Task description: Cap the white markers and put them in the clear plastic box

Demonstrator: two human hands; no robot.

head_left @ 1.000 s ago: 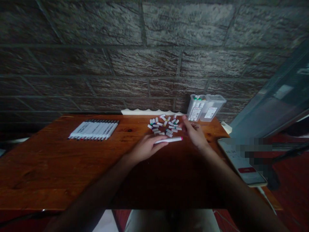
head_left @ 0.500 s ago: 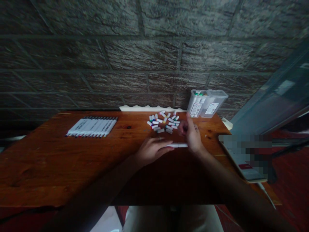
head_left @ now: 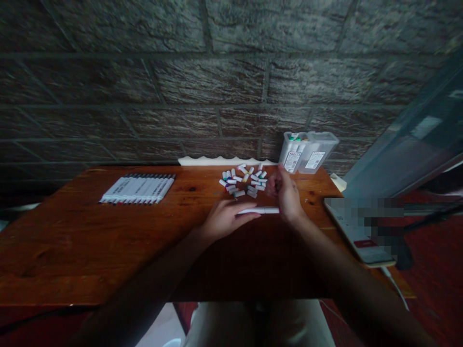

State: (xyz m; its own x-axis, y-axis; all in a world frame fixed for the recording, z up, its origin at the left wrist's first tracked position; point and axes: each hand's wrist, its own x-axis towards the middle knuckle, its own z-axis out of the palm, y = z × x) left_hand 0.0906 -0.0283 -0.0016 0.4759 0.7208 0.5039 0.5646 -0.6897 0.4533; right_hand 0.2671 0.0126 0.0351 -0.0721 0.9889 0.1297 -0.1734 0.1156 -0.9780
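My left hand (head_left: 224,218) grips a white marker (head_left: 259,210) that lies level above the wooden table (head_left: 108,241), its far end against my right hand. My right hand (head_left: 287,193) is curled just right of a heap of several loose marker caps (head_left: 244,181), fingers bent as if pinching something small that I cannot make out. The caps are white with coloured ends.
A neat row of several white markers (head_left: 138,188) lies at the table's back left. Two clear plastic marker boxes (head_left: 307,153) stand at the back right against the brick wall. A phone (head_left: 361,236) lies at the right edge, with a cable.
My right hand drew back from the cap heap toward the marker's end and closed. The marker's pink tip, visible a second ago, is now hidden behind my right hand.
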